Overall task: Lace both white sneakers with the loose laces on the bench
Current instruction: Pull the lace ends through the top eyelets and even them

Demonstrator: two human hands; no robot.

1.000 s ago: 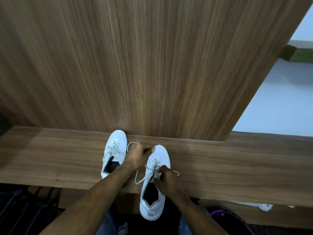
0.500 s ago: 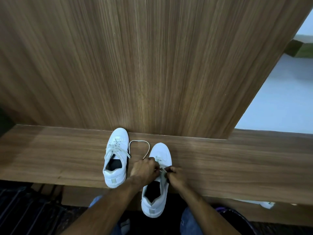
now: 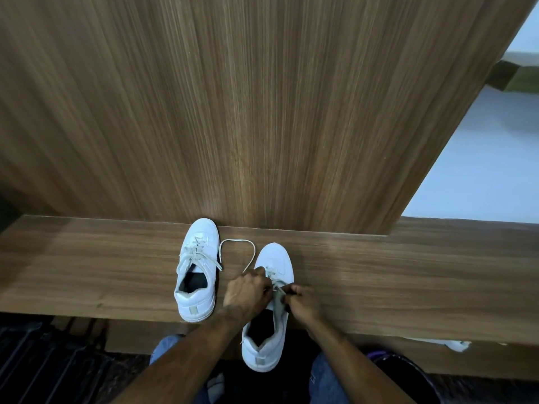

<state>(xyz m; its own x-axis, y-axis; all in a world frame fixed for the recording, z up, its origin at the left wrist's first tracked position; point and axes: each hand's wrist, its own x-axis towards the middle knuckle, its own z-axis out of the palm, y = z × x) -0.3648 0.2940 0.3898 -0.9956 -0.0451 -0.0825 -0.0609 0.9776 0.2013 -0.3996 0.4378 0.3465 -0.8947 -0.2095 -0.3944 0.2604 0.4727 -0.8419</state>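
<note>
Low in the centre of the frame we see the left hand (image 3: 248,293) curled over the lacing area of the right-hand white low-top leather sneaker (image 3: 269,316), its fingers closed on the flat white lace (image 3: 249,259) where it meets the eyelets. Just right of it, the right hand (image 3: 302,301) pinches a short stretch of the same lace above the grey tongue, thumb and fingers drawn together; the two hands sit close, nearly touching. Under both hands this sneaker points toward the top of the frame, its toe on the brown wood-grain bench (image 3: 408,287) and its heel hanging past the near edge. From the left hand the lace runs up and left in a loose arch across the bench. It ends beside the second white sneaker (image 3: 198,272), which stands left of centre, fully on the bench, laces crossed over its tongue, toe against the tall wood-grain panel (image 3: 233,112). Blue denim knees (image 3: 326,380) show at the bottom edge.
</note>
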